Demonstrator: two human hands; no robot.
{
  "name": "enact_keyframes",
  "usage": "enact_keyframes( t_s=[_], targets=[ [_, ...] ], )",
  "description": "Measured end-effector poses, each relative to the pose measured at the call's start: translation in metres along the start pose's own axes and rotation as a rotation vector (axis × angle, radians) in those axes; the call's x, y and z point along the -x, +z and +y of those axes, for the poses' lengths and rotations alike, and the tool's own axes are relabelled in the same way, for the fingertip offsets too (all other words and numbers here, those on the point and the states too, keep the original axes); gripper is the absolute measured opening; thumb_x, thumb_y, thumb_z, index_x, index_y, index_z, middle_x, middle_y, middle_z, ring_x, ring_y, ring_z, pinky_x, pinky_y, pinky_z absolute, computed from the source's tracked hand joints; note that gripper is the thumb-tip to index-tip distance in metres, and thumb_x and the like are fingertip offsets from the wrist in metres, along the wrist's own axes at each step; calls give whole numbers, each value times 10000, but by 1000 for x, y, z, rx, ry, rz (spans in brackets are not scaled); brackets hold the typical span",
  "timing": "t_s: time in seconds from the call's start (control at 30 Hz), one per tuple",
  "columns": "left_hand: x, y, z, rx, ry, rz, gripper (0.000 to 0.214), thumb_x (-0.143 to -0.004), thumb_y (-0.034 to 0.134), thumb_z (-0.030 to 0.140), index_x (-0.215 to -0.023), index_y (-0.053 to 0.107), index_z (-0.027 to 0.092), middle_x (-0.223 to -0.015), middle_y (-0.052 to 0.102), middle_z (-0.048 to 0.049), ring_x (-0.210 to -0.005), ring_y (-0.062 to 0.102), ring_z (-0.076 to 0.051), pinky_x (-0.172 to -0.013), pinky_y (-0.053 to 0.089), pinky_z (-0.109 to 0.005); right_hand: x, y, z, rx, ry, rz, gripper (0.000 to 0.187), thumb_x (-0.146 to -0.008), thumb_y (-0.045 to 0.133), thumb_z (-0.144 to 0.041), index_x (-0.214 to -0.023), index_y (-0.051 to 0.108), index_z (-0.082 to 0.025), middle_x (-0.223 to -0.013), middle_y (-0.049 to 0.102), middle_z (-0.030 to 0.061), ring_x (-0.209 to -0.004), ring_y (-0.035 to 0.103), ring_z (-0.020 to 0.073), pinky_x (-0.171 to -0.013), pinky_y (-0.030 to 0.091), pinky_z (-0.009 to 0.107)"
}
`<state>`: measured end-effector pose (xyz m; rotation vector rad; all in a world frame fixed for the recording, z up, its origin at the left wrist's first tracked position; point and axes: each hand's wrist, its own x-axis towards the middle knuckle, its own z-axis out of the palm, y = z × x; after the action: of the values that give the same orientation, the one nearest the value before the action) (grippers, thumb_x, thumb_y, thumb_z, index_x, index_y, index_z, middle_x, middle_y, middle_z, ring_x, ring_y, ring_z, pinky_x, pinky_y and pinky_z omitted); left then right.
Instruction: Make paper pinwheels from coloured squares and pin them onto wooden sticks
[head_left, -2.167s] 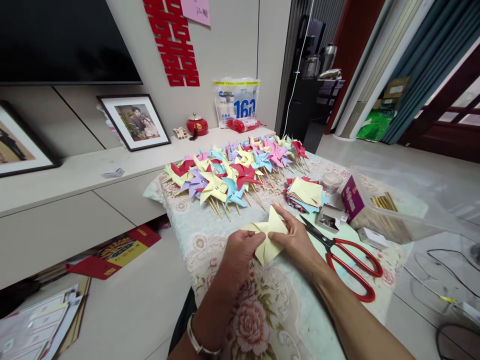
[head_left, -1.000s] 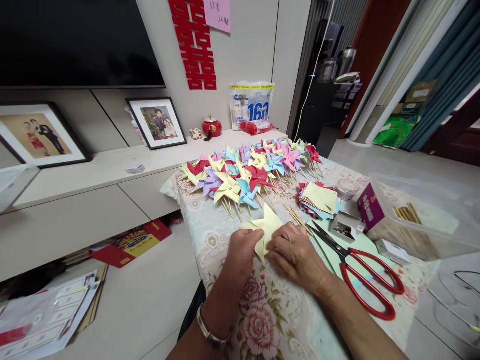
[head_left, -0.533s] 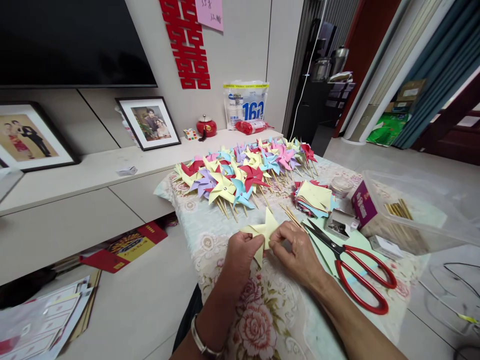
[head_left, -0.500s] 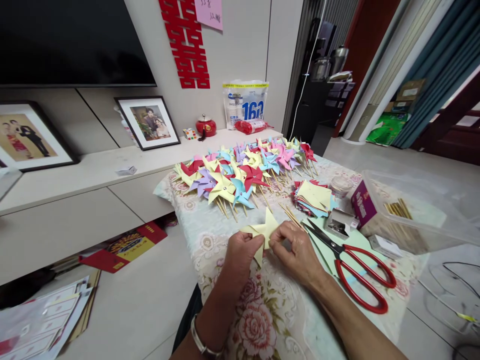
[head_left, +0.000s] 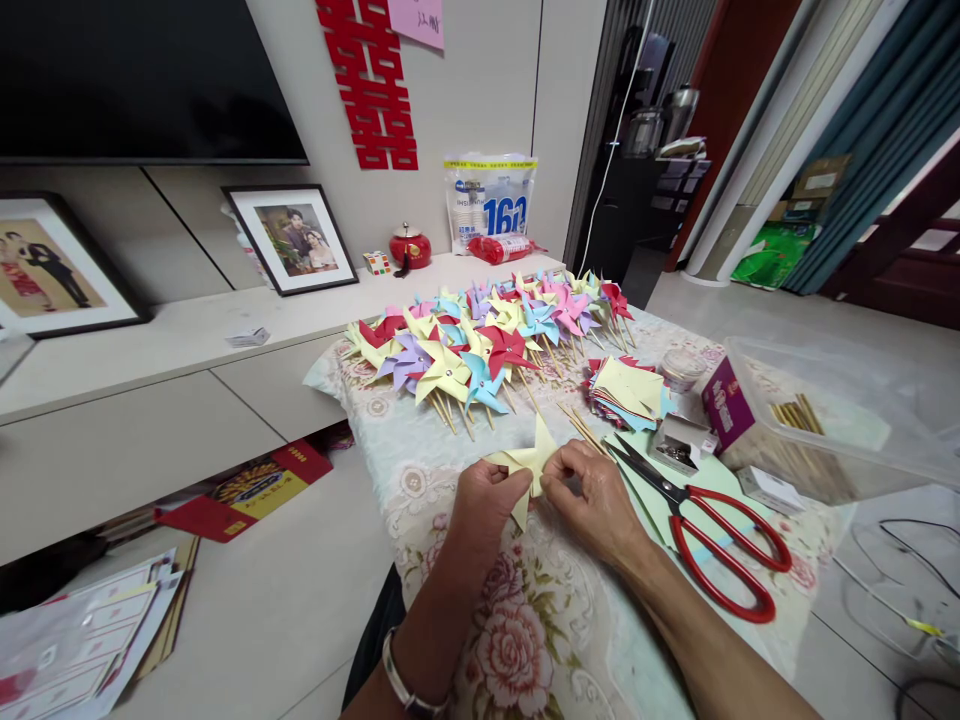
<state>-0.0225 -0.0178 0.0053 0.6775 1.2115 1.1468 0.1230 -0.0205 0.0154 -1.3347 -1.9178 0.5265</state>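
Observation:
A pale yellow paper pinwheel [head_left: 541,440] is held between my two hands above the flowered tablecloth. My left hand [head_left: 486,500] pinches its centre and lower left blades between thumb and fingers. On the other side my right hand [head_left: 589,490] has its fingertips closed on the right blade. Whether a pin sits at the centre is hidden by my fingers. Beside my right hand lie red-handled scissors [head_left: 679,495], on light green paper [head_left: 724,515]. Several thin wooden sticks [head_left: 581,428] lie just beyond that hand.
Finished pinwheels [head_left: 442,372] on sticks crowd the table's far side. At right are a stack of coloured paper [head_left: 628,388], a small open box of pins [head_left: 676,452], a round container [head_left: 682,365] and a clear plastic bin [head_left: 862,440] with sticks. A white cabinet [head_left: 180,350] stands left.
Both hands keep their pinch on the yellow pinwheel, whose blades have shifted very slightly. The camera view has moved a little; the other things lie as before.

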Motion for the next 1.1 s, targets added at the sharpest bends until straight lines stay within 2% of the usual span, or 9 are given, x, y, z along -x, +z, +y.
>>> enact_keyframes(
  t_s=[0.3, 0.77, 0.97, 1.03, 1.1],
  targets=[
    [0, 2, -1, -7, 0, -8, 174, -523, 729, 252, -656, 729, 140, -486, 655, -3, -400, 522, -120, -423, 395, -224, 0, 1, 1, 6, -6, 15, 163, -803, 540, -166, -647, 538, -217, -686, 606, 21, -725, 551, 198, -673, 383, 310],
    [0, 1, -2, -47, 11, -6, 104, -530, 719, 247, -548, 680, 152, -439, 602, 16, -376, 497, -108, -411, 390, -221, 0, 1, -1, -17, 27, 3, 166, -796, 542, -176, -636, 530, -218, -677, 594, 20, -716, 544, 200, -656, 373, 309],
    [-2, 2, -3, -86, 14, -3, 88, -547, 687, 242, -564, 682, 156, -464, 613, 17, -400, 513, -118, -424, 406, -226, 0, -1, -4, -68, 30, -12, 167, -802, 558, -200, -636, 553, -216, -674, 594, 20, -716, 549, 203, -665, 383, 323],
    [-1, 1, -1, -107, 12, -21, 92, -560, 670, 247, -572, 683, 157, -463, 608, 15, -397, 500, -115, -415, 389, -223, -1, -4, -2, -109, 32, 15, 152, -817, 591, -243, -668, 595, -212, -711, 611, 24, -751, 568, 210, -701, 404, 338],
    [0, -3, 4, -134, 0, -72, 112, -581, 657, 264, -571, 684, 156, -462, 605, 2, -393, 483, -115, -405, 369, -225, -2, -8, 3, -187, 70, 109, 101, -821, 633, -298, -778, 656, -210, -805, 641, 37, -830, 592, 225, -766, 427, 359]
  ],
)
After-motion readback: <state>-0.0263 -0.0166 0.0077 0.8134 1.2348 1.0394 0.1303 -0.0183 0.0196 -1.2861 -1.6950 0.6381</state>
